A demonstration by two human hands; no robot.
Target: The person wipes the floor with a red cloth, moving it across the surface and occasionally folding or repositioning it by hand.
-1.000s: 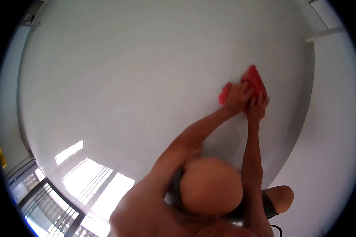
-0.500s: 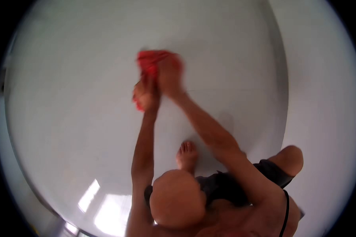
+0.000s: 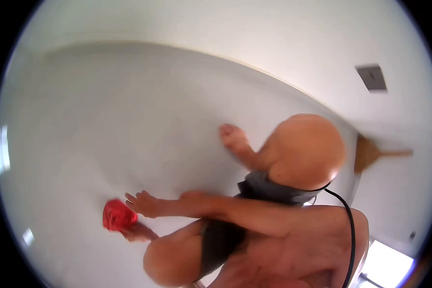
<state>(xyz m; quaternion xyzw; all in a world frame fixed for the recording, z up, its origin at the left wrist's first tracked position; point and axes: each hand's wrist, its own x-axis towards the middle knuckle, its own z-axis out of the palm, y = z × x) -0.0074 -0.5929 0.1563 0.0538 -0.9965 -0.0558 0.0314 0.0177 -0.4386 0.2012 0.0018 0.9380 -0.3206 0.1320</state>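
Observation:
A bunched red cloth (image 3: pixel 117 215) is low on the left side of the view, against the pale grey floor. My left hand (image 3: pixel 137 233) has hold of it from below and behind, its fingers partly hidden by the cloth. Just above, my right hand (image 3: pixel 145 203) reaches across my body with its fingers spread, fingertips close to the cloth's upper right edge. The right hand holds nothing. My left forearm is mostly hidden behind my bent knee (image 3: pixel 173 259).
The smooth floor (image 3: pixel 105 105) meets a white wall (image 3: pixel 273 38) along a curved-looking edge. A broom (image 3: pixel 366 153) stands at the right, and a grey wall plate (image 3: pixel 372 78) sits above it. My bare foot (image 3: pixel 233 137) rests on the floor. A black cable (image 3: pixel 351 230) hangs over my shoulder.
My view has swung round to show the wall and broom. The cloth and both hands have gone from ahead to my lower left. My right hand has come off the cloth.

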